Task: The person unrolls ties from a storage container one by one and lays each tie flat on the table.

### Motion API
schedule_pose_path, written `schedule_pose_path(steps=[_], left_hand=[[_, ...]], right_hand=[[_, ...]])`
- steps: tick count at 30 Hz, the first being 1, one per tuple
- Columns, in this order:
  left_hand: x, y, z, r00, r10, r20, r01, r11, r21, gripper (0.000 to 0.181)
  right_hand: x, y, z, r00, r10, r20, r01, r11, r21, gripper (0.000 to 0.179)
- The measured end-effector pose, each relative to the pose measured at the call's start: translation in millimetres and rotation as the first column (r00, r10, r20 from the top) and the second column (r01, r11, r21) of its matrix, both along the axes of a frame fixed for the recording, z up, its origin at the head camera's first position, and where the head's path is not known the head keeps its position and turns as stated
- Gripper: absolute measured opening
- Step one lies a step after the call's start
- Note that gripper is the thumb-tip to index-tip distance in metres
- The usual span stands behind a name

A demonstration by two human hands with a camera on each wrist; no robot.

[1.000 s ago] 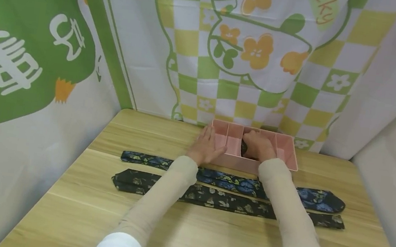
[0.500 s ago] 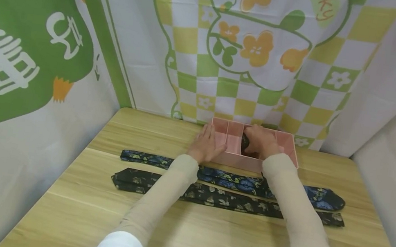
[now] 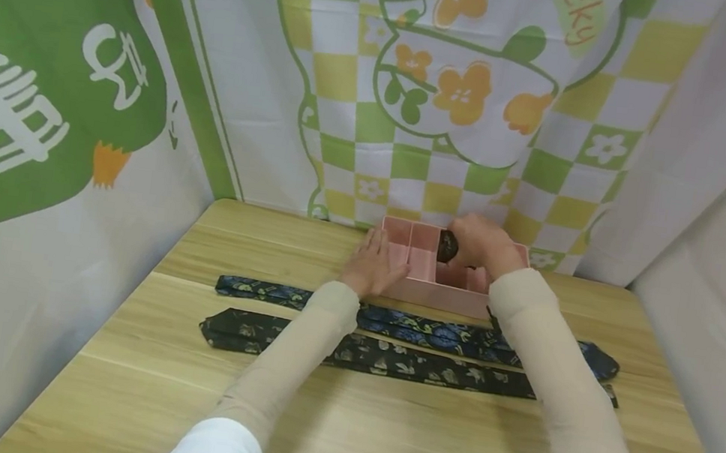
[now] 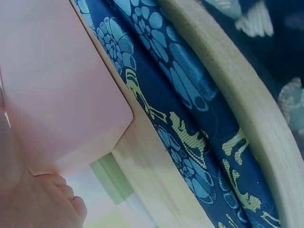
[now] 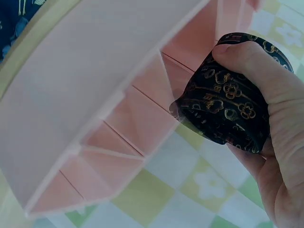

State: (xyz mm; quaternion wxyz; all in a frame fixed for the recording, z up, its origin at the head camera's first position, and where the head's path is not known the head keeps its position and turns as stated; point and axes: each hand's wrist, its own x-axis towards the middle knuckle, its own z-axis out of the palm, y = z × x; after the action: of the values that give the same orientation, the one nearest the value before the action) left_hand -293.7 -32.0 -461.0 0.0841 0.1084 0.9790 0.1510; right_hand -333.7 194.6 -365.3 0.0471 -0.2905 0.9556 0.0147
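Note:
A rolled black necktie with a gold key pattern is gripped by my right hand. In the right wrist view the thumb lies along the top of the roll. The roll is above the middle part of a pink divided box. My left hand rests at the left end of that box, fingers straight and thumb spread toward the front rim. Only part of the left hand shows in the left wrist view, beside the box wall.
In front of the box, a blue floral necktie lies folded lengthwise across the wooden table. Nearer is a black necktie with pale flowers. A patterned curtain hangs right behind the box.
My right hand has risen from inside the box toward its back rim, bringing the rolled necktie up with it. The left hand has kept its place at the box's left end.

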Motion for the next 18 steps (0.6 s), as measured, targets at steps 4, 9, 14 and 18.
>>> schedule_pose_path(steps=[4, 9, 14, 18], left_hand=[[0.2, 0.9, 1.8, 1.000, -0.004, -0.015, 0.004, 1.000, 0.010, 0.095], [-4.4, -0.2, -1.3, 1.000, -0.003, -0.015, 0.003, 1.000, 0.007, 0.096], [-10.7, -0.9, -7.0, 1.000, -0.002, -0.009, 0.002, 1.000, 0.016, 0.098], [-12.2, 0.9, -9.1, 1.000, -0.009, -0.011, 0.009, 1.000, 0.014, 0.098]], right_hand=[[8.8, 6, 18.7, 1.000, 0.020, -0.004, -0.020, 0.999, -0.028, 0.040], [23.9, 11, 40.9, 0.999, 0.045, -0.029, -0.045, 0.999, -0.004, 0.043], [41.6, 15, 57.3, 0.995, 0.083, -0.046, -0.083, 0.997, 0.003, 0.040], [58.6, 17, 69.4, 0.989, 0.135, -0.058, -0.135, 0.991, 0.011, 0.037]])
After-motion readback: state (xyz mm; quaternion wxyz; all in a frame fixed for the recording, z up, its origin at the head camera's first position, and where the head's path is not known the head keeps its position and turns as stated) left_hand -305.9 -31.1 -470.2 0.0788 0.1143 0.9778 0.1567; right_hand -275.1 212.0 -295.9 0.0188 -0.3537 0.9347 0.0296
